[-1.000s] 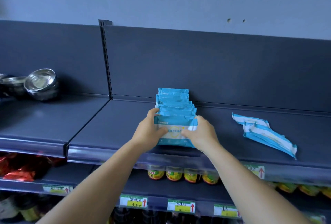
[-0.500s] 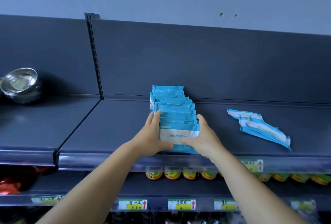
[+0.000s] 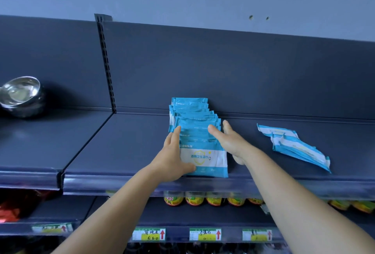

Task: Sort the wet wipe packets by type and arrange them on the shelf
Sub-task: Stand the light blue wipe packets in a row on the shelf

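Off at the far left edge of the shelf [image 3: 125, 148] sits one steel bowl [image 3: 21, 95], well clear of the work. Now to the action: your left hand [image 3: 172, 156] lies flat against the left side of the row of packets [image 3: 195, 132], fingers straight, thumb tucked at the front packet's lower corner. Your right hand [image 3: 227, 140] is open too, fingers reaching over the right side of the row, palm just off it. Neither hand grips anything; they're apart with the row between them.

This looks like squaring up. Press both palms inward evenly, keep the front packet upright, and slide the whole file back toward the rear wall without fanning it.

Counting that row: roughly ten packets, edges overlapping, so I can't be exact. Toward the right end of the shelf lies the loose pile [image 3: 294, 146], about three or four packets lying flat, still to be stood up. Below, five jars [image 3: 213, 201] show clearly.
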`<move>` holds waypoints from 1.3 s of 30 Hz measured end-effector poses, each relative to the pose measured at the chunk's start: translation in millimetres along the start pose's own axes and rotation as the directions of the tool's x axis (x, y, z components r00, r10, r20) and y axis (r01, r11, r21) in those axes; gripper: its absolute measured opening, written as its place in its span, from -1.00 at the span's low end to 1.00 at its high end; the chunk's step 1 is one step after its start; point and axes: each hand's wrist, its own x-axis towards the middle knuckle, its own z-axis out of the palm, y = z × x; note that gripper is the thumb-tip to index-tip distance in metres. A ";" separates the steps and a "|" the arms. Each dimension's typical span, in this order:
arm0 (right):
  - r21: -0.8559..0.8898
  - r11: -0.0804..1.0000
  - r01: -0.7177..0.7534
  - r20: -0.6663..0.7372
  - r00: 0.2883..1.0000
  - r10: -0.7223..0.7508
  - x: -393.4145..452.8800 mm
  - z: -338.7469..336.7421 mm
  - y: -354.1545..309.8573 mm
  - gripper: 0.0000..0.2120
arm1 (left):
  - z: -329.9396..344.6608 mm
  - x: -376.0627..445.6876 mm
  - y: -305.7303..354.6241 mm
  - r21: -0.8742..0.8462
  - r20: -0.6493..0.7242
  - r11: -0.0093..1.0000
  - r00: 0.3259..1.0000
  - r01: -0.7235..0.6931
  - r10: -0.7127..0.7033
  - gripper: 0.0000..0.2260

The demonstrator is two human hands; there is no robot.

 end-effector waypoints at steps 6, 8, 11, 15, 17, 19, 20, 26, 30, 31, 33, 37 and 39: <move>-0.027 0.999 0.043 0.090 0.995 -0.040 13.3 8.4 -0.6 -0.08 | -3.3 0.5 3.1 0.103 -0.009 0.993 0.998 0.063 -0.063 0.00; -0.059 0.996 0.059 0.096 0.994 -0.053 12.3 3.7 0.7 -0.03 | -4.0 1.3 5.4 0.198 -0.036 0.978 0.998 0.065 -0.059 0.02; -0.149 0.980 0.134 0.074 0.989 -0.125 2.3 -10.2 0.8 -0.09 | -1.9 0.1 16.2 0.411 -0.083 0.909 0.996 0.069 -0.038 0.00; -0.383 0.892 0.239 0.102 0.971 -0.217 -18.7 -34.0 3.3 -0.35 | 6.8 -2.3 38.0 0.558 -0.093 0.828 0.996 0.057 -0.006 -0.07; -0.462 0.848 0.259 0.106 0.966 -0.238 -26.5 -45.2 5.6 -0.39 | 18.1 -0.2 53.7 0.553 -0.087 0.833 0.995 0.007 0.050 -0.13; -0.520 0.809 0.272 0.076 0.959 -0.273 -33.2 -58.7 8.3 -0.41 | 32.5 5.1 73.7 0.519 -0.083 0.852 0.988 -0.068 0.130 -0.20; -0.548 0.790 0.275 0.059 0.955 -0.291 -37.5 -67.0 9.7 -0.43 | 40.0 8.7 84.0 0.495 -0.077 0.862 0.983 -0.108 0.167 -0.22; -0.679 0.713 0.176 -0.054 0.956 -0.288 -51.1 -131.1 34.4 -0.49 | 94.7 36.8 136.8 0.376 0.055 0.893 0.968 -0.249 0.247 -0.31; -0.779 0.626 0.027 -0.162 0.957 -0.242 -50.8 -171.1 58.0 -0.61 | 129.8 57.0 165.1 0.330 0.160 0.917 0.971 -0.225 0.180 -0.36; -0.793 0.608 -0.025 -0.196 0.956 -0.216 -48.5 -179.9 64.5 -0.60 | 136.9 62.1 171.4 0.328 0.170 0.923 0.973 -0.203 0.154 -0.37; -0.792 0.593 -0.148 -0.268 0.956 -0.119 -43.4 -196.4 78.7 -0.52 | 149.9 73.8 180.2 0.336 0.174 0.929 0.980 -0.156 0.102 -0.39; -0.738 0.619 -0.269 -0.288 0.955 0.073 -37.7 -219.6 102.5 -0.33 | 168.8 95.6 188.2 0.339 0.175 0.940 0.984 -0.041 -0.020 -0.37; -0.741 0.630 -0.230 -0.249 0.967 0.060 -37.9 -225.9 106.8 -0.30 | 175.8 102.9 191.3 0.291 0.153 0.956 0.986 0.017 -0.064 -0.36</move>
